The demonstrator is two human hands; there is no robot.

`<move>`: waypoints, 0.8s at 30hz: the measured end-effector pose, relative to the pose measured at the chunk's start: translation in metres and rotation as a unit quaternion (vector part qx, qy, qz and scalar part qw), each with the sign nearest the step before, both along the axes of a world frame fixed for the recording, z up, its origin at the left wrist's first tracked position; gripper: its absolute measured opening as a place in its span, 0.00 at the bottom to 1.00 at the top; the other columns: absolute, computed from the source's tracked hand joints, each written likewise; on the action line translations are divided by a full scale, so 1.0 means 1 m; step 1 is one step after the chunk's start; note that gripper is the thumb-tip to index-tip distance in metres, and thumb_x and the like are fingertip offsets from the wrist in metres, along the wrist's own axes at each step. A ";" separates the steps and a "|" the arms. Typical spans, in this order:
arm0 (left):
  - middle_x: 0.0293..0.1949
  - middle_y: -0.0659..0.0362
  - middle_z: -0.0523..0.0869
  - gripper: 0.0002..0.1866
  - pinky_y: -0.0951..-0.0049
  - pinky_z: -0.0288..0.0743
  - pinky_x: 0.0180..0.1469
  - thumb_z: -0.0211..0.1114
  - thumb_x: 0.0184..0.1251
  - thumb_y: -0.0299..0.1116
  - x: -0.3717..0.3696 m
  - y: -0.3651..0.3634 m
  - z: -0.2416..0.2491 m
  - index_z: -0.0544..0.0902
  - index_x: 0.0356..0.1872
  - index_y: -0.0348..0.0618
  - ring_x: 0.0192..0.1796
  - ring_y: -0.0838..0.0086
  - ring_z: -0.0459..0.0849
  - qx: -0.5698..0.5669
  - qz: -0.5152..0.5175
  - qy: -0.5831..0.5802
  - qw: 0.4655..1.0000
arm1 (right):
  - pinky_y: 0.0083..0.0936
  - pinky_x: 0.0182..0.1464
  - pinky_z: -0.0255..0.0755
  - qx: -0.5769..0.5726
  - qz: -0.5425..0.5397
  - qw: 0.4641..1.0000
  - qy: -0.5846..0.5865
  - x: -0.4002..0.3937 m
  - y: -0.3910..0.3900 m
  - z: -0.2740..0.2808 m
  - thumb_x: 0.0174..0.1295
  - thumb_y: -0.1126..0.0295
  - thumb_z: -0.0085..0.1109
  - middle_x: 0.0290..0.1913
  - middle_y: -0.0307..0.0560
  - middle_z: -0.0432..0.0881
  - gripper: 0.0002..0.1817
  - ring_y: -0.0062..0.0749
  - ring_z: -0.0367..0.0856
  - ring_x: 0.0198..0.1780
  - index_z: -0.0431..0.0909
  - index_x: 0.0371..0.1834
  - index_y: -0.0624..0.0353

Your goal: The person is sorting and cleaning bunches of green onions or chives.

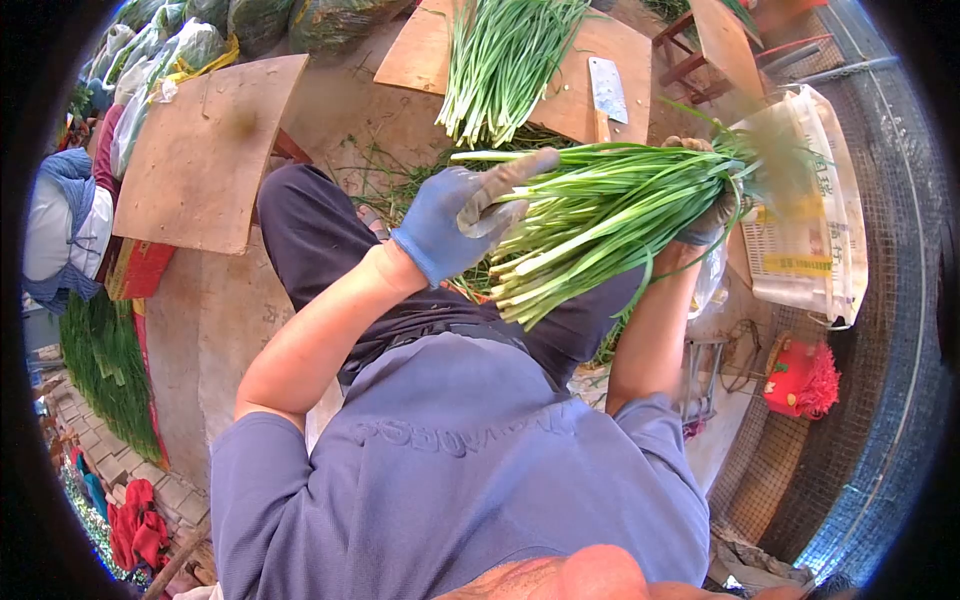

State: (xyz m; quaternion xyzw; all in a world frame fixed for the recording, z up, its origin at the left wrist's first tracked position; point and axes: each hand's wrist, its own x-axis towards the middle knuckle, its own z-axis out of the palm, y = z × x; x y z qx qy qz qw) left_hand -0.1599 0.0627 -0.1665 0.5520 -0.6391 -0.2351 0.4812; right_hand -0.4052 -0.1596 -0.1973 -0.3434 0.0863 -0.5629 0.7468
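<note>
A bunch of long green garlic chives [610, 200] lies sideways above my lap, pale stem ends to the left. My right hand [707, 215], in a dark-stained glove, is wrapped round its leafy end; the leaves partly cover the fingers. Beside the stem ends is my left hand [455, 215] in a blue glove with a grey coated palm. Its fingers are apart and stretched towards the stalks, without a grip on them. Beyond the bunch, more chives [510, 65] rest on a wooden board [415, 50], next to a cleaver [607, 90] with a wooden handle.
A white plastic basket [790, 270] stands close on my right, by a mesh fence [890, 350]. Another wooden board [205, 150] is at the left. Loose trimmings [395, 185] litter the floor between my legs. At far left sit a person in blue and white [70, 225] and heaped greens [105, 360].
</note>
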 end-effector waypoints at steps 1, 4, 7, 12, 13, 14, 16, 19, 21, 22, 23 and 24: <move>0.37 0.50 0.87 0.24 0.67 0.76 0.39 0.64 0.63 0.24 0.005 -0.004 -0.003 0.80 0.62 0.46 0.34 0.59 0.84 -0.041 -0.025 -0.044 0.998 | 0.43 0.63 0.70 0.025 0.021 0.999 -0.007 0.001 0.002 0.002 0.56 0.47 0.64 0.44 0.52 0.82 0.30 0.43 0.80 0.51 0.77 0.47 0.66; 0.33 0.50 0.86 0.24 0.68 0.74 0.38 0.66 0.58 0.24 0.018 -0.010 -0.011 0.83 0.59 0.49 0.32 0.60 0.83 -0.091 -0.078 -0.104 0.987 | 0.43 0.62 0.71 0.072 0.072 0.995 -0.020 -0.001 0.004 0.003 0.56 0.49 0.64 0.45 0.53 0.82 0.30 0.45 0.79 0.51 0.76 0.50 0.66; 0.37 0.52 0.85 0.18 0.66 0.76 0.40 0.66 0.53 0.24 0.019 -0.010 -0.018 0.87 0.46 0.53 0.39 0.57 0.84 -0.189 -0.004 -0.167 0.968 | 0.42 0.60 0.71 0.069 0.070 0.995 -0.004 -0.005 -0.004 -0.005 0.56 0.50 0.64 0.47 0.54 0.81 0.30 0.47 0.78 0.52 0.74 0.51 0.67; 0.44 0.53 0.85 0.16 0.57 0.77 0.49 0.66 0.51 0.23 0.005 -0.006 -0.027 0.86 0.42 0.51 0.44 0.54 0.84 -0.153 0.150 -0.203 0.955 | 0.39 0.52 0.78 0.053 -0.008 0.998 0.024 0.010 0.003 -0.001 0.56 0.47 0.65 0.44 0.54 0.82 0.33 0.42 0.81 0.46 0.76 0.49 0.69; 0.50 0.49 0.84 0.14 0.55 0.76 0.54 0.67 0.54 0.25 0.004 -0.003 -0.022 0.86 0.43 0.47 0.49 0.51 0.83 -0.107 0.137 -0.202 0.964 | 0.39 0.52 0.78 0.045 -0.004 0.998 0.034 0.010 0.003 0.000 0.55 0.47 0.66 0.44 0.54 0.82 0.33 0.42 0.81 0.46 0.76 0.50 0.69; 0.52 0.48 0.83 0.13 0.55 0.75 0.55 0.66 0.55 0.27 0.001 -0.001 -0.017 0.86 0.43 0.46 0.52 0.51 0.82 -0.106 0.157 -0.208 0.960 | 0.39 0.52 0.78 0.037 -0.001 0.998 0.045 0.009 0.004 0.001 0.55 0.46 0.66 0.44 0.54 0.82 0.34 0.42 0.81 0.46 0.75 0.50 0.69; 0.57 0.45 0.80 0.11 0.56 0.74 0.59 0.66 0.59 0.29 -0.006 -0.001 -0.009 0.86 0.43 0.43 0.58 0.49 0.80 -0.103 0.198 -0.218 0.950 | 0.39 0.53 0.78 0.034 0.003 0.998 0.056 0.010 0.007 0.003 0.55 0.46 0.66 0.45 0.54 0.82 0.34 0.42 0.81 0.46 0.75 0.50 0.69; 0.62 0.43 0.76 0.10 0.54 0.68 0.64 0.68 0.61 0.38 -0.004 -0.003 -0.026 0.87 0.40 0.46 0.63 0.47 0.74 -0.094 0.237 -0.251 0.934 | 0.38 0.53 0.78 0.039 -0.004 0.997 0.064 0.014 0.012 0.008 0.53 0.44 0.68 0.45 0.54 0.82 0.37 0.42 0.81 0.46 0.75 0.51 0.69; 0.64 0.43 0.75 0.12 0.53 0.66 0.66 0.68 0.62 0.41 -0.005 -0.003 -0.032 0.87 0.42 0.46 0.64 0.46 0.73 -0.066 0.237 -0.231 0.941 | 0.38 0.53 0.78 0.048 -0.007 0.997 0.058 0.016 0.012 0.007 0.53 0.44 0.68 0.45 0.54 0.82 0.37 0.42 0.81 0.46 0.75 0.50 0.70; 0.65 0.42 0.74 0.14 0.53 0.64 0.67 0.68 0.63 0.42 -0.006 -0.004 -0.035 0.87 0.43 0.46 0.65 0.46 0.72 -0.053 0.237 -0.221 0.944 | 0.38 0.52 0.79 0.052 -0.007 0.997 0.054 0.017 0.011 0.006 0.52 0.44 0.68 0.45 0.54 0.82 0.37 0.43 0.81 0.45 0.75 0.50 0.70; 0.64 0.43 0.75 0.17 0.52 0.63 0.68 0.69 0.61 0.46 -0.006 -0.005 -0.039 0.88 0.43 0.46 0.66 0.46 0.71 -0.041 0.236 -0.199 0.950 | 0.38 0.52 0.79 0.053 -0.015 0.997 0.054 0.018 0.012 0.005 0.53 0.44 0.67 0.45 0.54 0.82 0.37 0.43 0.82 0.45 0.75 0.50 0.70; 0.64 0.44 0.76 0.16 0.55 0.65 0.67 0.69 0.62 0.44 -0.008 -0.007 -0.040 0.87 0.43 0.43 0.66 0.49 0.73 -0.024 0.238 -0.143 0.960 | 0.38 0.51 0.79 0.055 -0.023 0.997 0.054 0.019 0.013 0.005 0.53 0.44 0.67 0.45 0.54 0.83 0.37 0.43 0.82 0.45 0.76 0.50 0.71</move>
